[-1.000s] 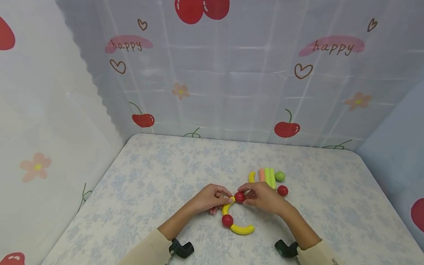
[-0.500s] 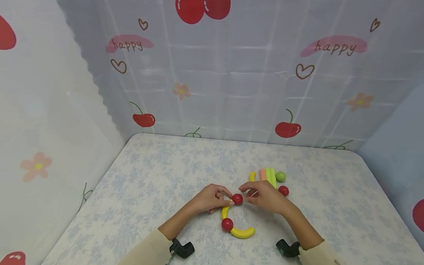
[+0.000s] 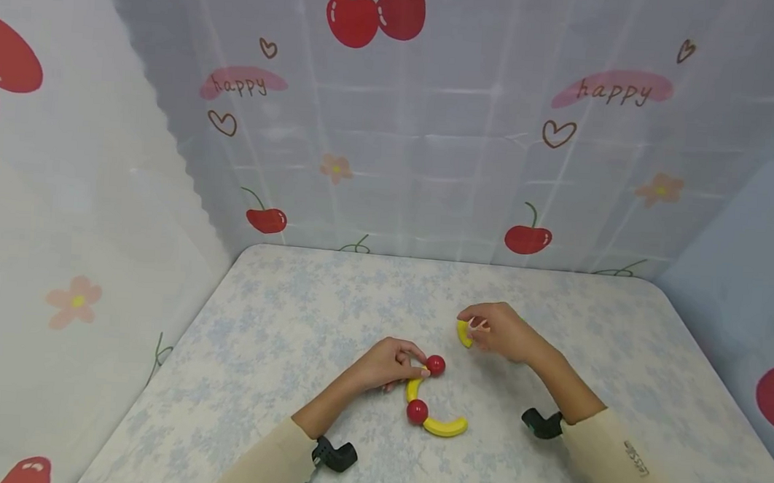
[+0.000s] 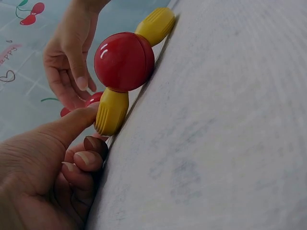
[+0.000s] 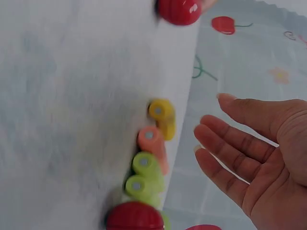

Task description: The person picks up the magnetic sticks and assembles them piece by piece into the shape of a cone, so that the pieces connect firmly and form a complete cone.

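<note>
My left hand (image 3: pixel 383 363) pinches a curved yellow magnetic stick (image 3: pixel 413 390) between thumb and fingers. One end of that stick meets a red ball (image 3: pixel 435 365) by the fingertips, the other a second red ball (image 3: pixel 417 411). Another curved yellow stick (image 3: pixel 446 427) extends right from the second ball. In the left wrist view the nearer ball (image 4: pixel 123 61) sits between two yellow ends. Farther back, my right hand (image 3: pixel 500 331) hovers by a loose curved yellow stick (image 3: pixel 464 333). The right wrist view shows its fingers (image 5: pixel 235 143) extended, apart from that stick (image 5: pixel 163 117).
Beside the loose yellow stick lie an orange stick (image 5: pixel 150 141), two light green sticks (image 5: pixel 144 164) and a red ball (image 5: pixel 134 218). My right hand hides these in the head view. A floral cloth covers the table (image 3: pixel 278 316), with printed curtains (image 3: pixel 389 198) behind and at the sides.
My right hand has let go of the upper red ball and moved back and right to the loose yellow stick. The joined chain shifted slightly toward me; my left hand has stayed on it.
</note>
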Action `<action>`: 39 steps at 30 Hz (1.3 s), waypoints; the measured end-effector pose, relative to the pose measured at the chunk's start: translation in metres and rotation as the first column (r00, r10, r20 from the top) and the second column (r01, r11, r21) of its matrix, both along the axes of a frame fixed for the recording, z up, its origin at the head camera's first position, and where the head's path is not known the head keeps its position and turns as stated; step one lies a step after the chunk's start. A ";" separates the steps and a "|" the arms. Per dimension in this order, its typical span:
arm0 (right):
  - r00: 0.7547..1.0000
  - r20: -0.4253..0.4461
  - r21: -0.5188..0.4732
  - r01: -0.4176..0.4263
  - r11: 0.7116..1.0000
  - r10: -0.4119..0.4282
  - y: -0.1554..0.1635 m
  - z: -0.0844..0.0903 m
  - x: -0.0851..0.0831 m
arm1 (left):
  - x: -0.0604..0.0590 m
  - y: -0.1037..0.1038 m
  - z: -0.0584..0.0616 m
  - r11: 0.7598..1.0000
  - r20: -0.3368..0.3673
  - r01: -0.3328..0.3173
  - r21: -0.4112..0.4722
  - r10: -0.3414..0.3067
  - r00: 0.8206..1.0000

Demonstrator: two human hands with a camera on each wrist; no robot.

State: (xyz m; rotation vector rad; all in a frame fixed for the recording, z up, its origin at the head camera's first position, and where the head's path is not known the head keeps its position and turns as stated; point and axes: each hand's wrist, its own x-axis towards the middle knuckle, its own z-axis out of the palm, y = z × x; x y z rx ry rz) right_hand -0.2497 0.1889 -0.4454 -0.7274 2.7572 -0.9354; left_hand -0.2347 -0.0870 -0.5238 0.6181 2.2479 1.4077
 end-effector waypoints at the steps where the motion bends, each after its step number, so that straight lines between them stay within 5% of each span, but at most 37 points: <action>1: 1.000 0.015 0.024 -0.001 1.000 0.000 0.001 0.001 -0.004 | 0.000 0.000 0.000 1.000 -0.002 -0.002 0.002 0.002 1.000; 9: 0.999 0.038 0.218 -0.023 0.976 0.015 -0.003 0.001 -0.018 | 0.001 0.001 0.000 1.000 -0.004 -0.012 -0.007 0.012 1.000; 24: 0.994 -0.010 0.468 -0.088 0.879 0.105 -0.024 -0.010 -0.037 | 0.001 0.001 0.003 1.000 0.003 -0.024 -0.017 0.024 1.000; 32: 0.973 -0.090 0.414 -0.158 0.897 0.213 -0.024 -0.015 -0.032 | 0.001 0.001 -0.002 1.000 0.022 -0.022 -0.010 0.022 1.000; 39: 0.983 -0.083 0.345 -0.128 0.930 0.167 -0.028 -0.015 -0.027 | -0.001 0.002 -0.002 1.000 0.016 -0.023 0.005 0.023 1.000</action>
